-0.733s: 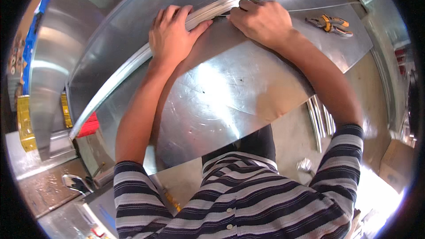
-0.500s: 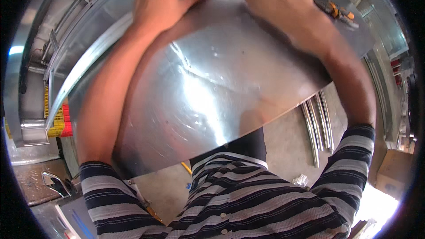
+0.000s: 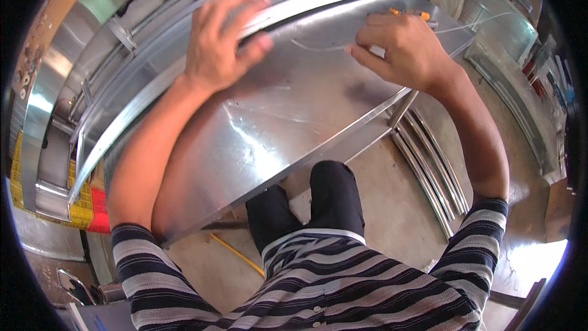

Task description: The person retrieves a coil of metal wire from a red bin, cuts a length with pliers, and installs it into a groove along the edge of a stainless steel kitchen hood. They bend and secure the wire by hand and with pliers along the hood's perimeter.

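Observation:
My left hand is raised over the long pale metal strip at the far side of the steel sheet tabletop. Its fingers are spread, the thumb stands apart, and nothing shows in its grasp. Whether the fingers touch the strip I cannot tell. My right hand is above the sheet's right half with its fingers curled. A thin whitish strand runs out on both sides of this hand, pinched in the fingers. Just behind the knuckles lies an orange-handled tool, partly hidden.
Several shiny metal tubes lie on the concrete floor at the right. A yellow and red package is at the left. A yellow hose or cord crosses the floor. Steel frames stand along the far left.
My right hand has come off the strip and nearer to me, with the thin strand now showing in it. My left hand has loosened from the strip. The view has shifted.

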`<control>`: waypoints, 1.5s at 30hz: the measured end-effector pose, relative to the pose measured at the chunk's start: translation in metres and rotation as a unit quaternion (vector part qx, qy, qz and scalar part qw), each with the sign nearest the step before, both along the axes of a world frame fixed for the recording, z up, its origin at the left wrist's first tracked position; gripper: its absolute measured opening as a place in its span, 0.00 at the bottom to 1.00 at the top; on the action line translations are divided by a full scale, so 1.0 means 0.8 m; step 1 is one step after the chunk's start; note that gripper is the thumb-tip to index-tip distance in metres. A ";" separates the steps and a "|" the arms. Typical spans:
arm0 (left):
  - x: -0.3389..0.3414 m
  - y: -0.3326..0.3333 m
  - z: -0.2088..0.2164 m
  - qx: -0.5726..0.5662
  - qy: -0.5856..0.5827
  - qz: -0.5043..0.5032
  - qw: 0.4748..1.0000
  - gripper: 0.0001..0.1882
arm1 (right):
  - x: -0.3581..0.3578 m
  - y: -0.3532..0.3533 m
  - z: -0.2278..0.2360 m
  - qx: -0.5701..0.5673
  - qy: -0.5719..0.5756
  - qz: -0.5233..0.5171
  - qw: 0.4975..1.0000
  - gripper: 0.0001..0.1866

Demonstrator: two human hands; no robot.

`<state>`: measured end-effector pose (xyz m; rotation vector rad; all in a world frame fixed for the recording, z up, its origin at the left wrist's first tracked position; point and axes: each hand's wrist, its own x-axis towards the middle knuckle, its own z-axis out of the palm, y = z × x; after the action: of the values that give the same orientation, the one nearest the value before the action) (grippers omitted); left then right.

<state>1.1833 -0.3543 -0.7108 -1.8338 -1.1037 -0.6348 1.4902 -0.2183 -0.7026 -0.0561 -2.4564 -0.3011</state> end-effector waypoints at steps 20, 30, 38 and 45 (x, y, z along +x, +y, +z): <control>0.065 0.000 -0.002 0.011 0.024 -0.135 0.990 0.08 | -0.008 -0.040 -0.010 -0.091 0.111 -0.013 0.990 0.21; 0.067 0.000 -0.010 -0.020 -0.038 -0.115 0.992 0.07 | -0.014 -0.056 -0.026 -0.207 0.128 -0.043 0.969 0.23; -0.041 -0.007 0.031 -0.046 -0.051 0.080 0.994 0.18 | -0.072 -0.028 -0.026 -0.143 0.093 -0.143 0.975 0.15; -0.099 0.011 -0.013 -0.243 -0.139 0.157 0.947 0.23 | -0.111 -0.011 -0.030 -0.078 -0.040 -0.148 0.985 0.16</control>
<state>1.1044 -0.3456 -0.7209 -1.9419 -1.8290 -0.4642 1.4014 -0.2275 -0.7269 -0.4885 -2.5456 -0.2415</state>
